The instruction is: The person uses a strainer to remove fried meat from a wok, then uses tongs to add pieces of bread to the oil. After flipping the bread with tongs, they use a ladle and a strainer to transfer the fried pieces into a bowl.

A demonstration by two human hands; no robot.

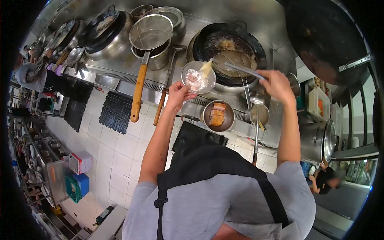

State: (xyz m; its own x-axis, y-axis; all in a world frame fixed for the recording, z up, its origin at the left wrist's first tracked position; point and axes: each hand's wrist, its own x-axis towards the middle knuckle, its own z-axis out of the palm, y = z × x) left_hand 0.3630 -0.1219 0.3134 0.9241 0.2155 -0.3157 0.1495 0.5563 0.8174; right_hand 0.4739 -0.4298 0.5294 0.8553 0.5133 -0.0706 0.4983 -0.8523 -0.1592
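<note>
My left hand (180, 95) grips the rim of a small see-through bowl (212, 85) beside the wok. Inside the bowl lie pinkish pieces coated in white (195, 79). A pale yellow, battered-looking strip (207, 68) stands at its right edge. My right hand (277, 86) is closed around the grey handle of what look like long metal tongs (244, 70). They reach left over the wok (260, 48), with their tip close to the yellow strip. Cloudy brownish liquid (236, 60) fills the wok's bottom, where a wire-rimmed strainer seems to rest.
A metal bowl of browned meat pieces (217, 115) stands at the counter's front edge. A wooden-handled strainer (150, 32) lies across a pot, with a long-handled tool (165, 86) alongside. A large lidded pot (314, 140) stands right. Other people (34, 76) are at far left and right.
</note>
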